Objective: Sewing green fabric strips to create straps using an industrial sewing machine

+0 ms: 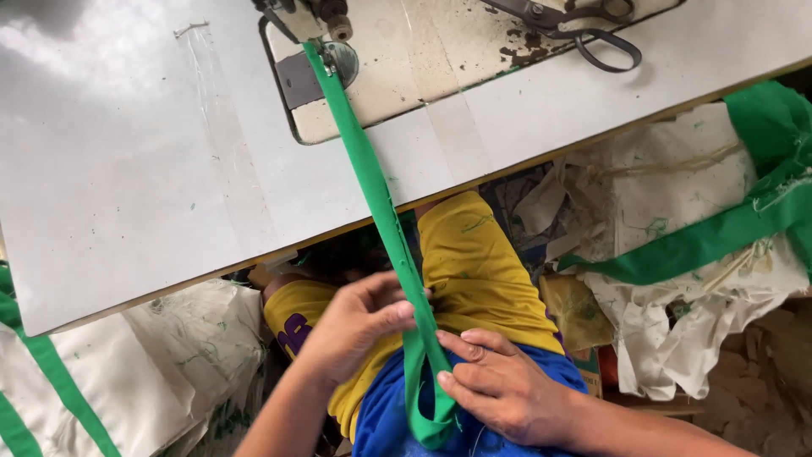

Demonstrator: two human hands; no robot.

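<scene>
Green fabric strip (pixel 372 182) is running taut from under the presser foot (pixel 326 55) of the sewing machine (pixel 423 59) down over the near edge of the white table (pixel 127 169) and into our lap, where it is folding back on itself in a loop. We are pinching it with the left hand (pixel 355 326), thumb and fingertips closing on the strip just below the table edge. We are pressing the right hand (pixel 503 389) against the strip lower down, fingers curled and gripping the loop's side. Below the strip, yellow shorts (pixel 474 262) and blue cloth (pixel 389 415) are covering our legs. Black scissors (pixel 584 25) are lying on the machine bed, to the right of the strip. Right of the strip, off the table, white sacking (pixel 677 220) is piling up with another green band (pixel 719 237) crossing it. Left of the strip, more white sacking with green trim (pixel 51 372) is hanging below the table.
</scene>
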